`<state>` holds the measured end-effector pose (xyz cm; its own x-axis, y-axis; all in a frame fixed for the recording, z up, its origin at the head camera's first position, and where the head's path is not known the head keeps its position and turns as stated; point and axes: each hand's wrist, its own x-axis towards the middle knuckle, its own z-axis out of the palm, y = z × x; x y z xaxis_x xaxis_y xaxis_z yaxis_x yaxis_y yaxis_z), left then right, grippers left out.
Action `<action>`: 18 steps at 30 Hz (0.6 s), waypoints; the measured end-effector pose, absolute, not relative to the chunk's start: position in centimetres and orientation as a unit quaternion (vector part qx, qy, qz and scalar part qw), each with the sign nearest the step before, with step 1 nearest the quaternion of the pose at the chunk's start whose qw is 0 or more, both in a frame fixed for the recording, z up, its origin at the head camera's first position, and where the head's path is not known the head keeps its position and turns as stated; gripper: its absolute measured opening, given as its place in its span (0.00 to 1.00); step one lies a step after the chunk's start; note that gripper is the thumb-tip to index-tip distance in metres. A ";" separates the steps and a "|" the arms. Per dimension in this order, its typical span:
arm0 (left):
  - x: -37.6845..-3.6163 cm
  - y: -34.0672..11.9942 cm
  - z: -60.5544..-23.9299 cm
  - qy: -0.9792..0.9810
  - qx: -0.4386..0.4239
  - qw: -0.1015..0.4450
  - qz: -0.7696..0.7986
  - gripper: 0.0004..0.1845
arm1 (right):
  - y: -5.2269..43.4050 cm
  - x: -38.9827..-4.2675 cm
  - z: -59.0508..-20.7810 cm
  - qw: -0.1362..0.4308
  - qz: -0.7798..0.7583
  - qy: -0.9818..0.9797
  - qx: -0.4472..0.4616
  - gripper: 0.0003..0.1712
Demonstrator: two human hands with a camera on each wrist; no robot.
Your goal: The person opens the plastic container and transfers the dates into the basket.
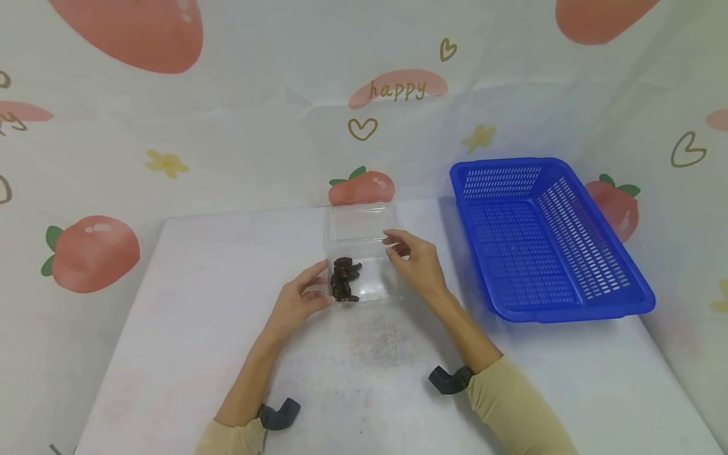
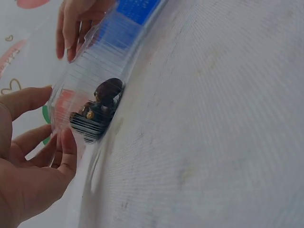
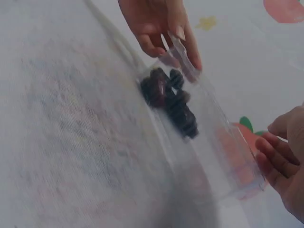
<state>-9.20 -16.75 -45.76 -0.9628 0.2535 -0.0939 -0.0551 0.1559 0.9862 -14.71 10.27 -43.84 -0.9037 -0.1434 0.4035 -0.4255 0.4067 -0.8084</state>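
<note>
A clear plastic clamshell box [image 1: 372, 278] sits on the table with its lid [image 1: 361, 224] standing back. Several dark brown, glossy fruits that look like dates [image 1: 344, 278] are heaped in its left half. My left hand [image 1: 296, 303] holds the box's left end, thumb at the front corner and forefinger farther back. In the left wrist view, that hand's fingers [image 2: 69, 152] curl at the ribbed end wall. My right hand [image 1: 418, 262] is at the box's right side, its fingertips at the lid's edge, thumb and forefinger apart. From the right wrist view its fingers [image 3: 278, 156] look loosely bent.
A blue perforated plastic basket [image 1: 523, 253] stands to the right, close to my right forearm. The white table [image 1: 199, 354] meets a patterned cloth backdrop [image 1: 256, 145] just behind the box. Black bands with stubs [image 1: 279, 415] are on both wrists.
</note>
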 end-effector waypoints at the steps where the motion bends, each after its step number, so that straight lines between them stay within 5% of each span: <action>1: -9.2 -16.7 -45.7 0.750 0.063 0.119 0.647 0.40 | 10.0 -14.6 -43.9 0.124 0.521 -0.826 0.174 0.18; 18: -9.0 -16.6 -45.2 0.743 0.031 0.130 0.655 0.37 | 6.3 -14.1 -44.0 -0.018 0.525 -0.833 0.172 0.17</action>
